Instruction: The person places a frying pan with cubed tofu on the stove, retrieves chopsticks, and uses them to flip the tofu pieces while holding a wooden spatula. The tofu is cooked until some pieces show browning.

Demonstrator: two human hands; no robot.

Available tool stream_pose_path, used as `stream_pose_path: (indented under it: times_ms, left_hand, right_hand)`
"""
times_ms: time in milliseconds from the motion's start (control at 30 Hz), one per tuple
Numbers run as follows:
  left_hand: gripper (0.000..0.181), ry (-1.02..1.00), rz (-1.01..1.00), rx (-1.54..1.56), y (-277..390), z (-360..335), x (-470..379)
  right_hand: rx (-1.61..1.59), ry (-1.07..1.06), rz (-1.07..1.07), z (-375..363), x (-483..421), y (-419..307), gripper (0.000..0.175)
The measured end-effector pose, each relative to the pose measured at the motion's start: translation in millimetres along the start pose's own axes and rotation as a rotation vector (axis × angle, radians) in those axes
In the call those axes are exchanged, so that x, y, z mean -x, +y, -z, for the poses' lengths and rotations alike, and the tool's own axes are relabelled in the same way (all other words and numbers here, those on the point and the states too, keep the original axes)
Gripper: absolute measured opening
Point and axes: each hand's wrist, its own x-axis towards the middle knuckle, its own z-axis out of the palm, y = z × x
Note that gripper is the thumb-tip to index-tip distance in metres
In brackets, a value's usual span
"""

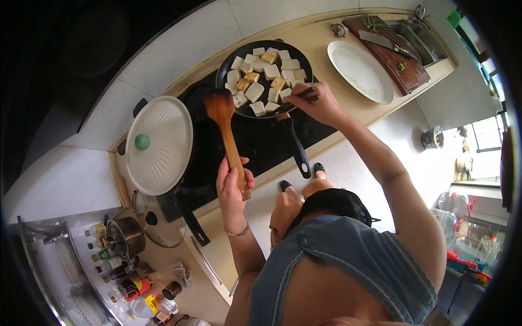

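My left hand (pixel 233 183) grips the handle of a wooden spatula (pixel 222 112), whose broad blade points up beside the frying pan's left rim. My right hand (pixel 320 102) is over the pan's lower right edge, closed around dark, slender utensils that look like chopsticks (pixel 306 93). Their tips reach down among the tofu, partly hidden by my fingers. In the black frying pan (pixel 264 87) lie many pale tofu pieces (pixel 255 92). A few, such as one browned piece (pixel 252 77), show golden tops. The pan handle (pixel 301 153) extends toward me over the cooktop edge.
A white oval plate (pixel 361 72) lies right of the pan, beside a wooden cutting board (pixel 391 57) with a cleaver (pixel 375 38). Beyond is a sink (pixel 426 42). A white lid (pixel 163 146) covers another pan on the left. A glass lid (pixel 161 226), steel pot (pixel 128 236) and bottles stand lower left.
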Motion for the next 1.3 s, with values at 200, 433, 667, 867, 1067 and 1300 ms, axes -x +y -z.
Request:
stream_pose_path:
  times_ms: [200,433,667,867,1067,1300]
  left_hand:
    - [0.033,0.039,0.011,-0.007,1,-1,1]
    - [0.032,0.065,-0.015,0.004,-2,1,2]
    - [0.032,0.023,0.014,0.020,-6,6,0]
    - [0.031,0.022,-0.010,0.010,-1,3,5]
    - [0.029,0.032,-0.026,-0.007,-1,4,8]
    - [0.028,-0.026,-0.006,-0.036,-4,5,2]
  right_hand:
    - [0.039,-0.066,-0.024,3,-4,-1,0.011]
    - [-0.008,0.037,-0.244,20,-1,-12,0.012]
    - [-0.003,0.027,0.098,-8,17,-7,0.014]
    - [0.179,-0.061,0.255,-34,34,7,0.013]
    - [-0.226,0.169,-0.192,-35,45,16,0.006]
    - [-0.570,0.496,-0.597,-18,39,31,0.022]
